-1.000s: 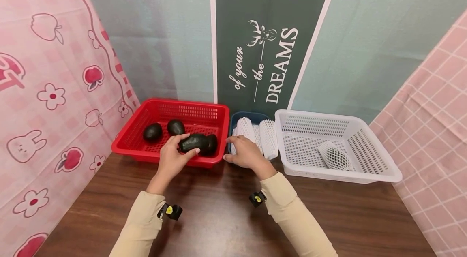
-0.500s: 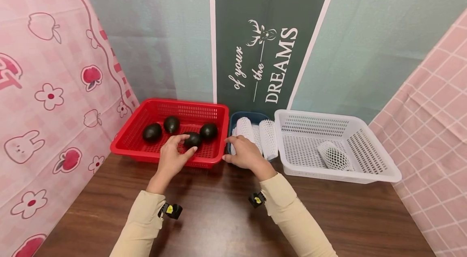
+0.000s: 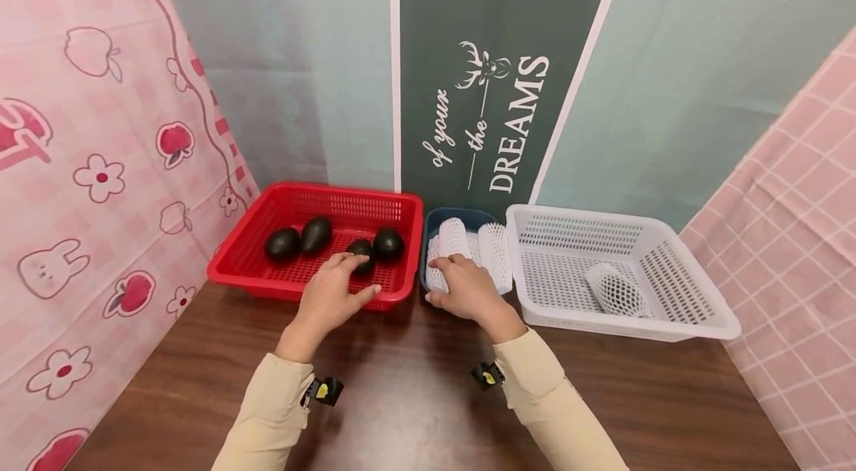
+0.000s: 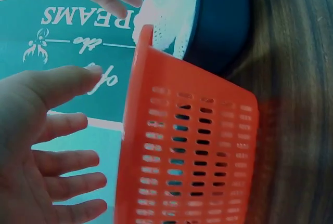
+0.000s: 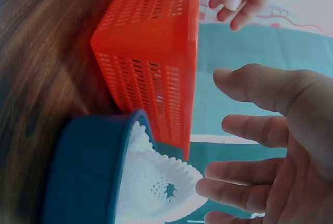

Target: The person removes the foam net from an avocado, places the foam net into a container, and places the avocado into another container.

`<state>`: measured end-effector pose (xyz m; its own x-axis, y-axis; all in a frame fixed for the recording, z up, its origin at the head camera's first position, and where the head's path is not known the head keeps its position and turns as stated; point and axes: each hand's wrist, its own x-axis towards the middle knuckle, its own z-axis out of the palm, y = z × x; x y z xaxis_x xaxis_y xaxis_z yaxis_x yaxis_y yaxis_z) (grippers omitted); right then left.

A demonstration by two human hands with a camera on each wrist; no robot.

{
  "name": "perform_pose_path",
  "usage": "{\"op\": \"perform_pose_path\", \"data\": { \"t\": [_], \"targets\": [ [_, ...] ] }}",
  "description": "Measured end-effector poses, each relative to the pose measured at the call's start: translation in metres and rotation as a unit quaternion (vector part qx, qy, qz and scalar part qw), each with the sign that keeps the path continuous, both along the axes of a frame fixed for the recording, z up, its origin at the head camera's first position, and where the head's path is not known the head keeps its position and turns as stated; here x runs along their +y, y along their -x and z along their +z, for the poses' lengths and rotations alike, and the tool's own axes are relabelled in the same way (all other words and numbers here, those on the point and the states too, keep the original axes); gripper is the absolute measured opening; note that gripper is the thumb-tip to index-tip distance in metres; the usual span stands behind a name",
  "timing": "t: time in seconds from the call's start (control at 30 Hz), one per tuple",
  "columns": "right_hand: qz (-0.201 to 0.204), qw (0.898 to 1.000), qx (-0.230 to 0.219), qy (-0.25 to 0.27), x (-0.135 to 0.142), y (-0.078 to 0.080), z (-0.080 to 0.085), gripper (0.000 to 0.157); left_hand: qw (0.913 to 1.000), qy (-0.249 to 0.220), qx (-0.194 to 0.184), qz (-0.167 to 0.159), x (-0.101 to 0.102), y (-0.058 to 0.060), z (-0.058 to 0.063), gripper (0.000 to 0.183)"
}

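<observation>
My left hand [image 3: 334,293] hovers over the front rim of the red basket [image 3: 267,285], its fingers spread and nothing between them. Below its fingertips lies one dark avocado [image 3: 362,255], partly covered by the fingers in the head view. Another avocado [image 3: 388,244] is right beside it, and two more [image 3: 316,235] lie at the basket's left. My right hand [image 3: 471,291] hangs over the front of the blue bin [image 3: 435,215], fingers loosely extended and holding nothing. White foam net sleeves [image 3: 495,255] fill that bin, close by the right fingertips.
To the right stands a white basket [image 3: 628,330] with a net-wrapped avocado [image 3: 615,290] inside. All three containers line up along the back of the wooden table [image 3: 401,397], against a printed curtain [image 3: 321,70].
The avocado that my left hand held has been let go and lies in the red basket; the left fingers have spread. My right hand has shifted slightly right over the sleeves.
</observation>
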<state>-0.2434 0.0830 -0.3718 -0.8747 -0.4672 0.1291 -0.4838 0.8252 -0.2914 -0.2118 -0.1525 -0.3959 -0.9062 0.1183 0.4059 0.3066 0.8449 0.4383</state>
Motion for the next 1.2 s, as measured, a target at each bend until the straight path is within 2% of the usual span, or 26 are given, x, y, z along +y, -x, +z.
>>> {"op": "perform_pose_path", "data": {
  "t": [0.1, 0.37, 0.5, 0.63, 0.8, 1.03, 1.2],
  "targets": [
    [-0.002, 1.0, 0.005, -0.014, 0.005, -0.002, 0.002, 0.048, 0.9996, 0.022, -0.015, -0.01, 0.004, -0.001, 0.003, 0.055],
    [-0.005, 0.998, 0.007, -0.068, 0.015, -0.003, 0.009, 0.048, 0.9945, 0.094, -0.046, -0.006, 0.015, 0.002, 0.015, 0.057],
    [-0.007, 0.997, -0.001, -0.082, 0.02, -0.003, 0.01, 0.048, 0.9922, 0.111, -0.049, -0.029, 0.021, 0.004, 0.016, 0.056],
    [-0.01, 0.996, -0.001, -0.084, 0.025, -0.003, 0.01, 0.047, 0.9903, 0.122, -0.026, -0.062, 0.027, 0.006, 0.016, 0.052],
    [-0.01, 0.997, 0.005, -0.083, 0.034, -0.003, 0.008, 0.047, 0.9884, 0.131, 0.018, -0.074, 0.034, 0.007, 0.016, 0.048],
    [-0.022, 0.997, -0.002, -0.074, 0.047, -0.002, 0.009, 0.048, 0.9859, 0.132, 0.028, -0.099, 0.048, 0.007, 0.016, 0.044],
    [-0.028, 0.997, -0.011, -0.068, 0.057, -0.002, 0.012, 0.049, 0.986, 0.129, 0.03, -0.101, 0.057, 0.008, 0.015, 0.042]
  ]
}}
